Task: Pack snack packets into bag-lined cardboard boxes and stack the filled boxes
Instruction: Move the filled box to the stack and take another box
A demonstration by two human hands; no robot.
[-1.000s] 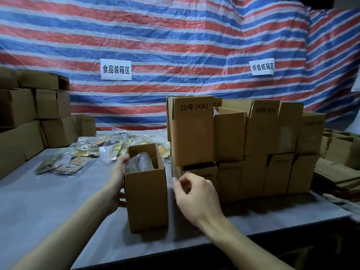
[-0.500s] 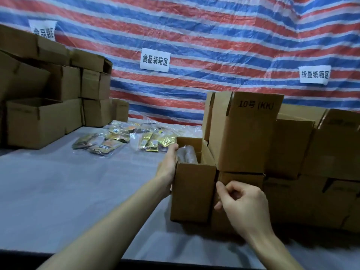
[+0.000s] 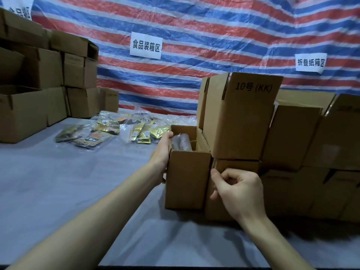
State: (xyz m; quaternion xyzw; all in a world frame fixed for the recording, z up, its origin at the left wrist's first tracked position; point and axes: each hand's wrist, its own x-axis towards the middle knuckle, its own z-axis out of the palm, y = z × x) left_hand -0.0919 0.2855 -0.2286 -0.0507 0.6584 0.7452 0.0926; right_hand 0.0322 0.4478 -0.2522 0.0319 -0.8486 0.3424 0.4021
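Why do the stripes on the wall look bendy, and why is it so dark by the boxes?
Head view: the wide-angle lens bows the striped tarp toward the corners; the light is dim, so the stacked boxes on the right sink into shadow; the shiny snack packets glint a little.

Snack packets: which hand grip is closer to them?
Left. The left grip holds the open box just beside the snack packets; the right grip sits curled past the box's other side.

red, white and blue striped tarp [image 3: 194, 26]; brown cardboard boxes [image 3: 241, 121]; gold and black snack packets [image 3: 144, 133]; grey table [image 3: 58, 182]
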